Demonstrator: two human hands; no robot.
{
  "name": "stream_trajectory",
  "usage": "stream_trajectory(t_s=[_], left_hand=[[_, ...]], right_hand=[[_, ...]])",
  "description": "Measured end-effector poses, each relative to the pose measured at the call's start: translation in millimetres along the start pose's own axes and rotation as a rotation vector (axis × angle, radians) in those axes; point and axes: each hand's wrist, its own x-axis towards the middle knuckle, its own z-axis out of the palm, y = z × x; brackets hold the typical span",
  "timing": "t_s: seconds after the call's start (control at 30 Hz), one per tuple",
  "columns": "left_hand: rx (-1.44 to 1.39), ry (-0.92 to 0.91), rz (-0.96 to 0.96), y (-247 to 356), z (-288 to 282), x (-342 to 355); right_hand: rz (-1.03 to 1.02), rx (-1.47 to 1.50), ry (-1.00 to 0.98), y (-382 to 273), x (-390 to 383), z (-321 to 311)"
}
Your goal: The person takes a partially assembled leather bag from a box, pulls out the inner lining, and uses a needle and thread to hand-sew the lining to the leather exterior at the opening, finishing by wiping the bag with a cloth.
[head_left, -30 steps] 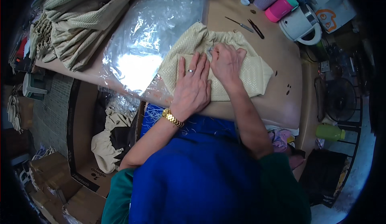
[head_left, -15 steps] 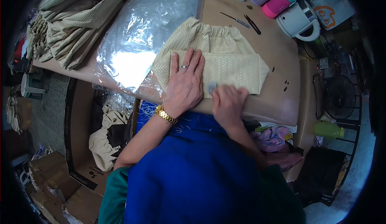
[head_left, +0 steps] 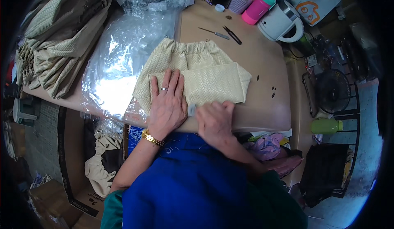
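Observation:
A cream bag [head_left: 217, 85] with a woven herringbone pattern and a gathered top lies on the table near its front edge. Its lower part looks folded up into a flat panel. My left hand [head_left: 168, 105] presses down flat on the bag, fingers stretched out, with a ring and a gold watch showing. By the bag's lower edge, my right hand [head_left: 215, 124] is closed in a fist. A small pale, translucent piece [head_left: 191, 109] sticks out on its left side; the rest is hidden in the fingers, and its kind cannot be made out.
Clear plastic sheets [head_left: 119, 56] lie left of the bag, beside a heap of cream bags [head_left: 61, 44]. Beyond the bag are a thin-tipped tool [head_left: 219, 35] and black thread snips [head_left: 232, 35]. A white kettle [head_left: 273, 23] and pink bottle [head_left: 254, 11] stand far right.
The whole view has shifted, so the table's things appear further left and the bag lower. My left hand stays flat on the bag; my right fist remains at its lower edge with the pale piece.

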Motion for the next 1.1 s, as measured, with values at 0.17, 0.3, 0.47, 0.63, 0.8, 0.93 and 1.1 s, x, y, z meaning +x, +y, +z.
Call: stream_trajectory(t_s=[0.17, 0.3, 0.47, 0.63, 0.8, 0.93, 1.1], left_hand=[[-0.027, -0.016, 0.014, 3, -5, -2], [-0.029, -0.01, 0.008, -1, 0, -5], [-0.021, -0.018, 0.022, -1, -1, -7], [-0.014, 0.003, -0.018, 5, -43, -3], [-0.382, 0.019, -0.314, -54, -66, -10], [-0.86, -0.027, -0.333, -75, -64, -27], [-0.98, 0.055, -0.415, -45, -66, -26]], right_hand=[[0.006, -0.054, 0.108, 7, -1, 25], [-0.052, -0.032, -0.123, 0, -16, -5], [-0.116, -0.167, 0.118, 34, 60, 32], [0.103, -0.249, -0.011, 83, 192, -12], [0.289, 0.158, -0.232, 153, 184, -46], [0.337, 0.809, -0.542, 168, 79, -79], [0.174, 0.397, -0.054, 136, 13, -75]])
